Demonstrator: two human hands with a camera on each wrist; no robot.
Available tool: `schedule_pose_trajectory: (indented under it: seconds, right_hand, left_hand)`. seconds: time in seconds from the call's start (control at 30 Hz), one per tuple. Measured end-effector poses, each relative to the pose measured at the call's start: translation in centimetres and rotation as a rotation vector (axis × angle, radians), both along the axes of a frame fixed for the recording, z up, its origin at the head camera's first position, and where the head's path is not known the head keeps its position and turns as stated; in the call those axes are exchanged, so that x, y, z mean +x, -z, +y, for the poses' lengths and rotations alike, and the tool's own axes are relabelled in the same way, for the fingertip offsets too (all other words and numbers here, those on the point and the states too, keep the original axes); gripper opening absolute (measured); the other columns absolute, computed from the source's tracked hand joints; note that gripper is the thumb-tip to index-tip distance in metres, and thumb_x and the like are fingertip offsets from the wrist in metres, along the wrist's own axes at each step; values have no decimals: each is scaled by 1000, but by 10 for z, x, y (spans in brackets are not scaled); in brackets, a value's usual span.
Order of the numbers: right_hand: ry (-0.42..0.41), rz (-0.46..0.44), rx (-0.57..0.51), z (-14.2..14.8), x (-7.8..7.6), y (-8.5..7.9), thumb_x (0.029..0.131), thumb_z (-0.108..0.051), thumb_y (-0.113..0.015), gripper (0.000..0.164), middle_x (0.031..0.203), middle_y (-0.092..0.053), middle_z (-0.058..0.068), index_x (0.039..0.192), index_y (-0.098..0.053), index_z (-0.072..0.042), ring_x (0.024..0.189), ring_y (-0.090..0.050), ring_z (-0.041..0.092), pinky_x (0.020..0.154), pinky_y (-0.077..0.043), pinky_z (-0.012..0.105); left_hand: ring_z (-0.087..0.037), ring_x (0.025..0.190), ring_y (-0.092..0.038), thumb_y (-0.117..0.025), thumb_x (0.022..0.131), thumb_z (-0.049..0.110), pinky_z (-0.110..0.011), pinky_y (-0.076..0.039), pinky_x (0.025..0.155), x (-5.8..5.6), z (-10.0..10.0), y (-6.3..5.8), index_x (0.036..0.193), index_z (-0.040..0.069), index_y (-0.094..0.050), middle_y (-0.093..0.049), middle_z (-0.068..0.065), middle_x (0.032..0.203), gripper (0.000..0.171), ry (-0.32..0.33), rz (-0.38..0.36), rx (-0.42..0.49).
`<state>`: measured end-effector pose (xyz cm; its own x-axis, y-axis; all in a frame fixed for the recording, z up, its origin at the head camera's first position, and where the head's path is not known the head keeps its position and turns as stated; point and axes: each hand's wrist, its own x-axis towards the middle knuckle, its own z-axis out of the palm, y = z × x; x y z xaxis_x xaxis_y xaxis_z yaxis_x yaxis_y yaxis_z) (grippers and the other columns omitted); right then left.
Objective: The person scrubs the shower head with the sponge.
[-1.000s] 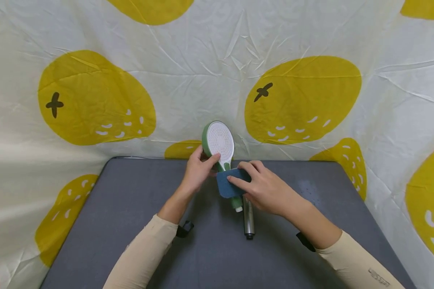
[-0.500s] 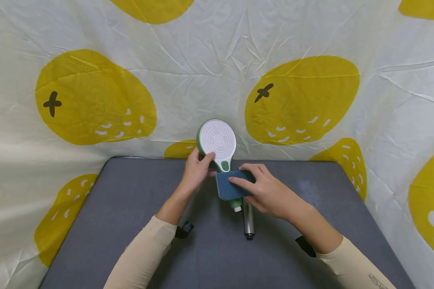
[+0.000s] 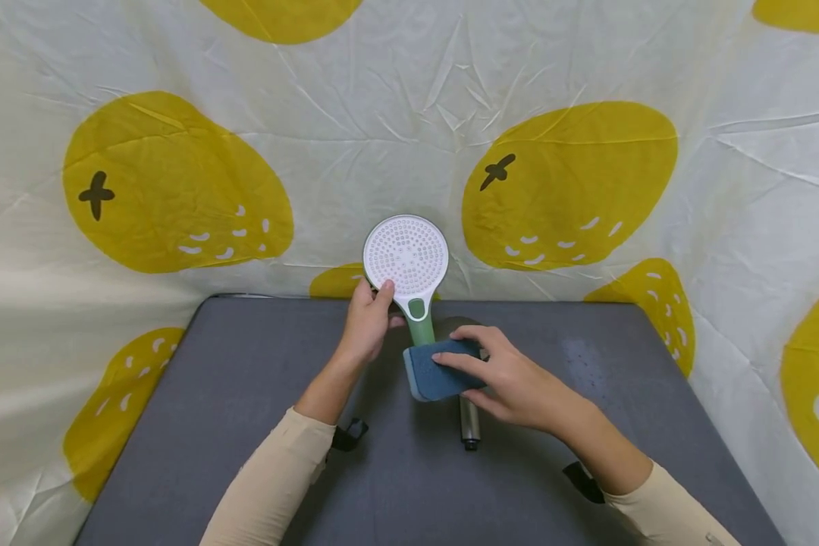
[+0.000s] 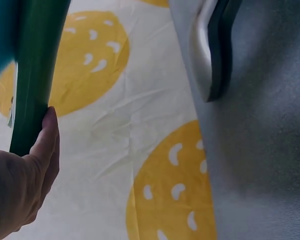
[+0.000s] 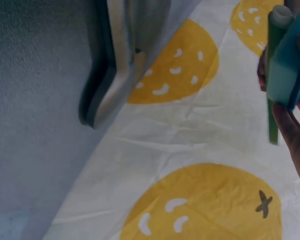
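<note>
A handheld shower head (image 3: 406, 256) with a white nozzle face and green handle is held upright above the table. My left hand (image 3: 368, 322) grips its head at the lower left edge, thumb on the white face. My right hand (image 3: 512, 379) pinches a blue sponge (image 3: 444, 370), which lies across the handle and hides its lower part. In the left wrist view the green back (image 4: 37, 75) of the shower head rises from my fingers. The right wrist view shows the sponge (image 5: 289, 70) beside the green handle (image 5: 276, 40).
On the dark grey table (image 3: 246, 425) lies a silver handled object (image 3: 470, 425), partly hidden by my right hand and the sponge; its curved end shows in the wrist views. A white cloth (image 3: 382, 174) with yellow lemon prints hangs behind and around the table.
The shower head has turned so its white face points more toward me, and it sits slightly further left. The sponge and my right hand have slid down the handle.
</note>
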<state>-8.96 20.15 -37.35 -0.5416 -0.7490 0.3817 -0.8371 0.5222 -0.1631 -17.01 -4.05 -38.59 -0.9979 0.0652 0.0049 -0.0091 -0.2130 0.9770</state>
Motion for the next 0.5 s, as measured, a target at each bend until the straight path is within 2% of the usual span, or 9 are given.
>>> schedule_pose_trajectory:
  seconds: [0.13,0.3,0.5]
  right_hand:
    - [89,66,-48,-4,-12,7,77,-17,-93,72,139,-52,22,142,-61,-20,124,-52,37,91,-57,50]
    - [186,124,-129,-8,-26,9,79,-19,-91,70,136,-52,27,142,-60,-15,121,-54,41,91,-56,52]
    - [240,97,-205,-9,-34,4,82,-17,-89,68,138,-49,27,143,-58,-14,124,-50,39,93,-56,51]
  left_hand:
    - [-15,94,-65,-40,111,9,-26,-60,63,3,1,-2,144,-3,-41,-59,-27,133,35,0,10,24]
    - [-17,98,-66,-38,112,8,-31,-61,65,8,2,-1,144,-3,-37,-58,-28,138,34,-15,8,82]
    - [-20,99,-67,-38,112,8,-34,-63,69,12,2,1,144,-2,-34,-57,-30,138,34,-61,24,101]
